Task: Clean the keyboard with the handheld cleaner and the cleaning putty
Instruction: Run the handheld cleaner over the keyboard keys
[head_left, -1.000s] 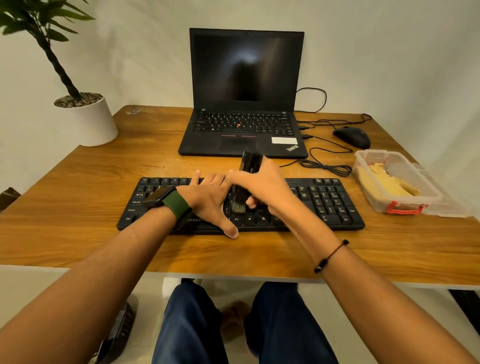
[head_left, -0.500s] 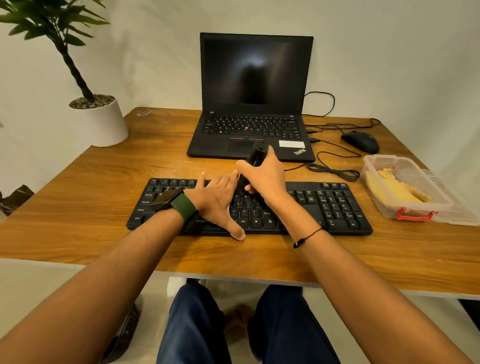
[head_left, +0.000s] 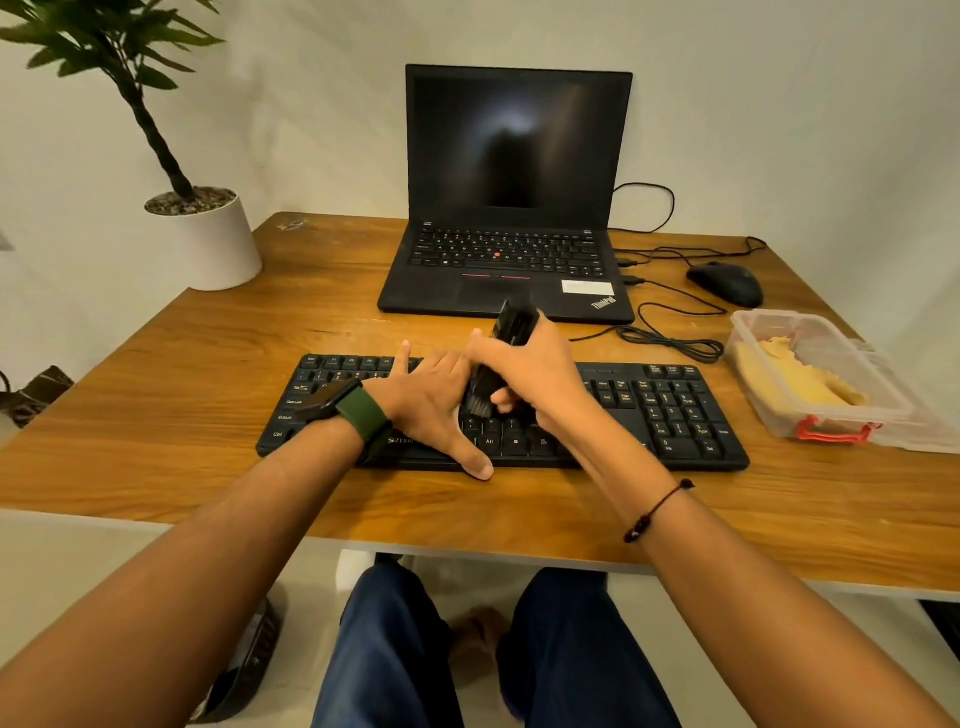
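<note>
A black keyboard (head_left: 670, 410) lies across the wooden desk (head_left: 182, 364) in front of me. My left hand (head_left: 431, 400) rests flat on its left-middle keys, fingers spread, thumb at the front edge. My right hand (head_left: 524, 374) grips a black handheld cleaner (head_left: 511, 325) held nearly upright, its brush end (head_left: 479, 408) touching the keys just right of my left hand. Yellow cleaning putty (head_left: 800, 374) sits in an open clear plastic box (head_left: 831, 431) with a red latch at the desk's right side.
An open black laptop (head_left: 509, 208) stands behind the keyboard. A black mouse (head_left: 727, 283) and coiled cables (head_left: 670, 338) lie at the back right. A potted plant (head_left: 205, 239) stands at the back left corner. The box's lid (head_left: 914, 431) lies beside it.
The cleaner's brush went from the lower key rows up to the far rows and has come back down toward the middle rows. My left hand stays flat on the keyboard.
</note>
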